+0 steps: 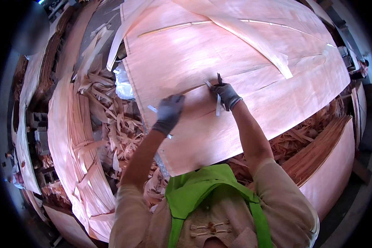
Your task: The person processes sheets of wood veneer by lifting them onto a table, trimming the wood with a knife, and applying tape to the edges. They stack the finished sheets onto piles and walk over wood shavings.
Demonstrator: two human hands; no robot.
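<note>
Underneath, pink veneer sheet point(235, 62) (scraps point(111, 120) piled beside).

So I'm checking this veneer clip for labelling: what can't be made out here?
Head view only:
- Left hand: glove covers the sheet; what it presses is hidden.
- Right hand: small dark tool, too small to identify.
- White strips: tape or paper, unclear.
- Veneer sheet: far edge cut off.

Gloved left hand point(169, 112) flat on veneer sheet point(235, 62), right hand point(226, 95) pinching white tape strip point(218, 104) (dangling) — scrap heaps point(111, 124) beside.
</note>
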